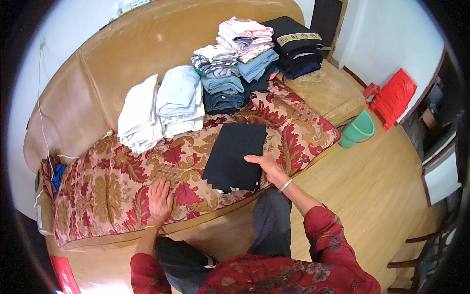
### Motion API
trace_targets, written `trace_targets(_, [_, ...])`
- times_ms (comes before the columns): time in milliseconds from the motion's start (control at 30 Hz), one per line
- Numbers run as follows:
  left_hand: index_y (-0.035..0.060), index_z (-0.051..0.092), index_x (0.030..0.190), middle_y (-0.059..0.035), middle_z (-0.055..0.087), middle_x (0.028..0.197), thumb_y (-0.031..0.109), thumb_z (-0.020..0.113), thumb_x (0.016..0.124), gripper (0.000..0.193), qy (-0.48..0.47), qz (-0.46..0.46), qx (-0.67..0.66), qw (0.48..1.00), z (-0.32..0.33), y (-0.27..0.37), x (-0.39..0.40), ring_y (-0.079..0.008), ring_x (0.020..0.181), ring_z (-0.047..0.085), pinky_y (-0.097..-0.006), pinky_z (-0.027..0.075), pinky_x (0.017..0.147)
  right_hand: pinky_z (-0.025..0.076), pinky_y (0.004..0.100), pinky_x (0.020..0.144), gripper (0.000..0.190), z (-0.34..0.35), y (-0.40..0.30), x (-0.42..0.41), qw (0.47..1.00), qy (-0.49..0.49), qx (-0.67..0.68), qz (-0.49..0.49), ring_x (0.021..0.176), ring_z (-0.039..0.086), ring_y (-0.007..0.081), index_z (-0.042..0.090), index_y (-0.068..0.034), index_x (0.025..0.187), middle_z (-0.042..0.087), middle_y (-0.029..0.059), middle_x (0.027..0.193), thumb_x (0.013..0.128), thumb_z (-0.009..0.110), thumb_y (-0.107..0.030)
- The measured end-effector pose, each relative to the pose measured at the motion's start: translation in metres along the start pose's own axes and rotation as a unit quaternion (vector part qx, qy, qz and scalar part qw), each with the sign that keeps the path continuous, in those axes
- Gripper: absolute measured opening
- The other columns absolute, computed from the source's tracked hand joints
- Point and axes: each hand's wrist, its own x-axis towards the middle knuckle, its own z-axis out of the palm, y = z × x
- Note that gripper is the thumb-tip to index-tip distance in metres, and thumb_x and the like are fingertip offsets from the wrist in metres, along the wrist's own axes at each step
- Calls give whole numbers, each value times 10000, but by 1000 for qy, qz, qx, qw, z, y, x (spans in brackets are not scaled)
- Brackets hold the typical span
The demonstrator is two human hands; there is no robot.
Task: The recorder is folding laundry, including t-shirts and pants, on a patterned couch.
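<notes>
A folded black garment (235,154) lies on the red and gold patterned cover of the sofa. My right hand (268,165) grips its right edge, thumb on top and the fingers hidden beneath. To the left, my left hand (160,200) rests palm down on the patterned cover (121,198), holding nothing. Behind the black garment stand piles of folded clothes: a white pile (139,114), a pale blue and white pile (180,95), a pile of striped and denim pieces (222,84), a pink and white pile (246,36) and a black pile (301,47).
The tan sofa backrest (147,47) curves behind the piles. A green bucket (356,130) and a red plastic stool (396,95) stand on the floor at the right. Dark wooden furniture (415,262) is at the lower right. A white cable (42,121) hangs at the left.
</notes>
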Motion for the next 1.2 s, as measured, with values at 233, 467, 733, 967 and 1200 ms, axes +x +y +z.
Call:
trace_targets(233, [-37,551,1235,-195,529,1307,143,545,861,415,-3,-8,-27,1000,-2,-2,-2,-378,1254,453,-498,321,1065,550,342,821,339,10,-9,1,977,-51,204,45,867,671,239,615,65,1079,679,134,994,759,690,-19])
trace_targets(467, [-26,552,1237,-181,527,1322,150,559,863,413,-5,-26,-34,999,-1,-4,-4,-362,1276,444,-489,312,1080,536,342,820,536,-15,-58,-11,998,-41,-5,-54,864,658,218,563,6,1195,667,107,1008,681,706,-52])
trace_targets(733, [-9,563,1214,-173,543,1293,186,604,841,423,25,-15,-29,999,4,-10,-8,-340,1240,469,-482,331,1069,467,341,906,520,-86,-61,9,982,-19,-179,56,950,634,222,617,12,1157,676,93,1070,657,752,-36])
trace_targets(967, [-15,563,1215,-180,536,1309,190,593,857,413,29,-24,-53,998,3,-13,-10,-350,1258,459,-497,321,1070,495,355,849,430,-90,-55,18,975,18,-204,88,870,650,242,653,30,1083,696,110,974,667,729,-51])
trace_targets(1200, [-25,564,1209,-186,535,1311,200,591,867,410,15,-14,-52,998,1,-12,-8,-350,1259,460,-493,314,1082,509,352,795,432,-85,-51,14,975,49,-210,51,816,663,232,652,35,1083,691,107,969,704,772,-132])
